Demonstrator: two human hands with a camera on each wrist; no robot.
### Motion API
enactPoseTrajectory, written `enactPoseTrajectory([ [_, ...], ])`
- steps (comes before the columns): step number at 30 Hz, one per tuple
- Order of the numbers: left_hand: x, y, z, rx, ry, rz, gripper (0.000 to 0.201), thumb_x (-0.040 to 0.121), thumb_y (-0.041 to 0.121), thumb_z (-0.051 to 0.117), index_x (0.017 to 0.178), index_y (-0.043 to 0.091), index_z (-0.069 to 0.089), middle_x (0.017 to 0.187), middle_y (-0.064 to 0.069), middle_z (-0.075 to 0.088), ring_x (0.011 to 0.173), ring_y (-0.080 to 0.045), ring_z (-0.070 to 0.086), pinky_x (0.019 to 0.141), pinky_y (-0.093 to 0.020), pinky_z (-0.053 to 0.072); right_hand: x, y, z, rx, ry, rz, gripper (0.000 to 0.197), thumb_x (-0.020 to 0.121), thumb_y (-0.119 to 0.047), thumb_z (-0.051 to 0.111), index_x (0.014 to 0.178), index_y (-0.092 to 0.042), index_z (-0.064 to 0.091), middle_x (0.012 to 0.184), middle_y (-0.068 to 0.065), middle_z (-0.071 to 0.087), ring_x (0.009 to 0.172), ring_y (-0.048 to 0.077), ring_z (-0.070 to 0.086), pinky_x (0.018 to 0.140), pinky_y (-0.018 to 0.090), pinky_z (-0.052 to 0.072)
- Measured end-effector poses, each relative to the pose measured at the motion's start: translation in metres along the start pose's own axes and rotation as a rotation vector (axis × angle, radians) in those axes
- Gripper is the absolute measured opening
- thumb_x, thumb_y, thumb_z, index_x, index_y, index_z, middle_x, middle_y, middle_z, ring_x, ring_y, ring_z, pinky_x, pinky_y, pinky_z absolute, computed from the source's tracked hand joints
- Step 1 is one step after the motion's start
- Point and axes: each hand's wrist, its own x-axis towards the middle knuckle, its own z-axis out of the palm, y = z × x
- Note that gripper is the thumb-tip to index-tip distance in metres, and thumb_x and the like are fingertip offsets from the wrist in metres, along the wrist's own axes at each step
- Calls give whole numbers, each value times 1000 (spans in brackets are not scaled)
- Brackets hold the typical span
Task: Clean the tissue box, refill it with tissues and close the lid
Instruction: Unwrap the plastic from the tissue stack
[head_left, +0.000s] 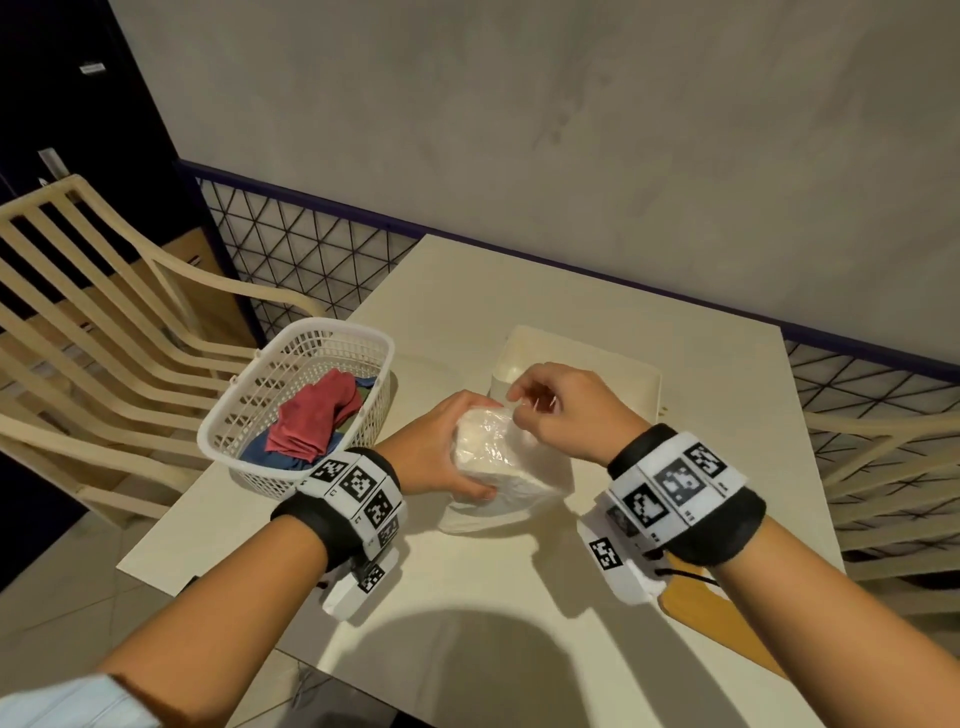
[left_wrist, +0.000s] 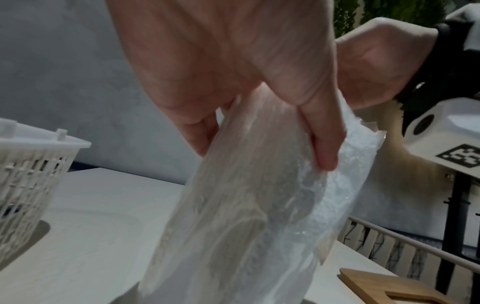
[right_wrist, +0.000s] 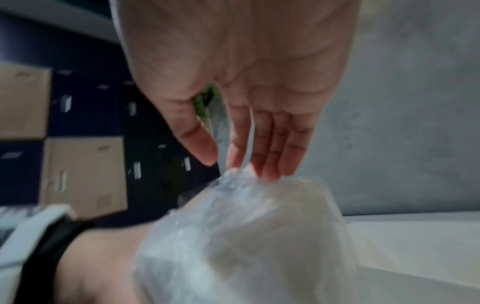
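Observation:
A pack of tissues (head_left: 498, 462) in clear plastic wrap stands on end at the middle of the table. My left hand (head_left: 470, 449) grips its left side, thumb near and fingers far; in the left wrist view the left hand (left_wrist: 265, 154) wraps the pack (left_wrist: 246, 216). My right hand (head_left: 522, 408) pinches the wrap at the pack's top; the right wrist view shows the thumb and forefinger of that hand (right_wrist: 222, 163) on the film of the pack (right_wrist: 246, 236). Behind my hands sits the white tissue box (head_left: 587, 340), open. Its wooden lid (head_left: 727, 623) lies under my right forearm.
A white plastic basket (head_left: 244, 415) with red and blue cloths stands at the table's left edge. Slatted chairs flank the table on the left (head_left: 78, 312) and right (head_left: 883, 467). A grey wall and wire mesh run behind.

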Motion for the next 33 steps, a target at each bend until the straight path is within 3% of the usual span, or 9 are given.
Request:
enactPoseTrajectory([
  [3, 1, -2, 0, 0, -1, -4, 80, 55, 26, 87, 109, 51, 33, 119, 5, 52, 106, -28, 57, 93, -41, 49, -1, 10, -4, -89, -78, -14, 24, 84, -19, 60, 106, -12, 61, 97, -2, 44, 96, 9, 36, 79, 19, 28],
  [7, 4, -5, 2, -9, 3, 23, 82, 58, 21, 87, 117, 38, 34, 121, 7, 50, 109, -14, 54, 94, -26, 45, -1, 18, -2, -7, -74, -15, 14, 80, -16, 67, 92, -14, 60, 89, -3, 45, 91, 12, 39, 68, 5, 29],
  [10, 3, -8, 0, -37, 12, 37, 79, 57, 19, 87, 111, 42, 35, 118, 8, 52, 107, -10, 55, 90, -19, 45, -2, 18, -6, 100, -72, -49, 11, 79, -12, 68, 79, -17, 58, 79, -8, 50, 82, 13, 46, 70, 11, 34],
  [14, 4, -8, 0, -21, 7, 45, 79, 56, 20, 87, 111, 44, 36, 116, 11, 52, 106, -9, 55, 90, -19, 45, -1, 18, -14, 51, -113, -17, 25, 80, -16, 68, 104, -14, 59, 75, -7, 53, 69, 10, 49, 62, 9, 37],
  [16, 4, -7, 1, -1, 2, 48, 78, 56, 23, 87, 106, 49, 35, 114, 16, 51, 105, -7, 56, 89, -20, 46, 2, 21, -15, -81, -186, -7, 32, 80, -22, 67, 111, -14, 60, 86, -4, 51, 75, 10, 46, 68, 16, 35],
  [18, 3, -7, 2, 2, 2, 50, 77, 56, 22, 87, 106, 47, 35, 111, 22, 49, 102, 0, 54, 85, -12, 43, 2, 22, -12, -125, -170, -48, 23, 80, -21, 68, 101, -12, 66, 93, -1, 50, 83, 11, 44, 69, 15, 32],
  [23, 3, -9, -1, -26, 36, 49, 78, 56, 18, 87, 110, 43, 36, 110, 20, 49, 102, -2, 54, 86, -12, 42, -3, 18, -6, -26, -30, -177, 5, 79, -6, 66, 82, -4, 69, 86, 8, 67, 66, -5, 46, 65, 0, 36],
  [27, 5, -9, -4, 13, 22, 48, 78, 57, 20, 87, 114, 35, 37, 109, 20, 48, 101, -2, 53, 85, -12, 42, -8, 18, -3, -133, -39, -244, 6, 84, -7, 60, 85, -3, 66, 84, 7, 64, 72, 10, 45, 67, 12, 34],
  [33, 7, -12, -12, -4, 54, 24, 77, 57, 13, 87, 111, 34, 36, 101, 19, 50, 93, -3, 54, 74, -11, 46, -19, 14, -2, -188, -13, -302, 7, 87, -7, 53, 87, -4, 59, 81, -3, 49, 75, 14, 43, 70, 24, 38],
])
